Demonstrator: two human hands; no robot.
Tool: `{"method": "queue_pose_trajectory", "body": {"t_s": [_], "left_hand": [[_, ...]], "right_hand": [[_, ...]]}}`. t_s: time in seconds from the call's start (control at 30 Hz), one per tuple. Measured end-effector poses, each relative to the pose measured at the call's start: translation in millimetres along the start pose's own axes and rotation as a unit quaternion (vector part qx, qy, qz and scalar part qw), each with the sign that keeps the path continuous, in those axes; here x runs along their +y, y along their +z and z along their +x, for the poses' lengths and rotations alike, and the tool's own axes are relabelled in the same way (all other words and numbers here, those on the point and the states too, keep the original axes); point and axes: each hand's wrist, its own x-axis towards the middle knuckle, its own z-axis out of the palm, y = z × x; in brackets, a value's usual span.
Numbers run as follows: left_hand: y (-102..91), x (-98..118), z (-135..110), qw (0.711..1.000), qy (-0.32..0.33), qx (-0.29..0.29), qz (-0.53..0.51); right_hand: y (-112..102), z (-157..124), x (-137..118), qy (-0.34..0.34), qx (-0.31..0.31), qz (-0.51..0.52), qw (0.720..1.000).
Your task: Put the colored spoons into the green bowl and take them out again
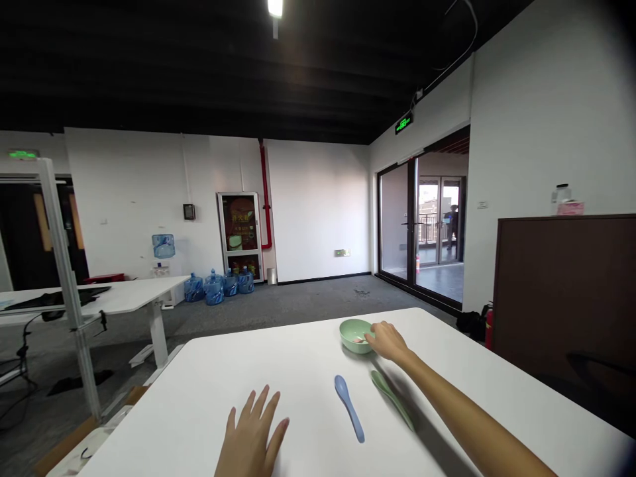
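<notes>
1. The right hand (387,342) has its fingers (370,338) loosely curled against the rim of a green bowl (352,338); whether they grip it is hard to tell.
2. Something pale (358,338) sits in the bowl beside those fingers, too small to make out.
3. The left hand (251,430), cut off by the bottom edge of the view, is spread open and empty, on or just above the table (293,358).
4. Between the hands lie a blue spoon (349,407) and, nearer the right fingers, a green spoon (392,399) in shadow.

White walls (318,212), black ceiling (199,73), grey carpet (308,301), glass doors (395,218), water jugs (214,289), brown cabinet (561,291)
</notes>
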Motion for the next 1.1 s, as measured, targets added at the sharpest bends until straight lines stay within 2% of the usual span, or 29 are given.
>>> {"method": "queue_pose_trajectory", "body": {"t_s": [0.13,0.27,0.4,0.57,0.73,0.93,1.0,1.1], "left_hand": [[-0.1,-1,1,1.0,-0.001,-0.002,-0.002],[2.6,-4,1,1.0,-0.004,-0.018,0.001],[6.9,-9,1,1.0,-0.002,-0.007,-0.01],[8.7,-12,2,1.0,-0.002,-0.005,-0.013],[12.0,-13,1,1.0,-0.004,-0.004,-0.015],[8.7,-8,-4,1.0,0.004,-0.001,-0.023],[4.3,-4,-5,1.0,0.003,-0.007,-0.021],[-2.3,0,-7,1.0,0.0,-0.009,-0.019]], "right_hand": [[13,30,-6,0.028,-0.038,-0.002,0.999],[23,48,-7,0.064,-0.068,0.001,0.996],[31,54,-8,0.084,-0.083,0.007,0.993],[32,49,-12,0.081,-0.068,0.018,0.994],[13,30,-12,0.059,-0.034,0.028,0.997],[-16,-22,-12,0.016,0.013,0.054,0.998],[-18,-43,-13,0.003,0.021,0.072,0.997],[-11,-72,-15,-0.009,0.013,0.084,0.996]]}}
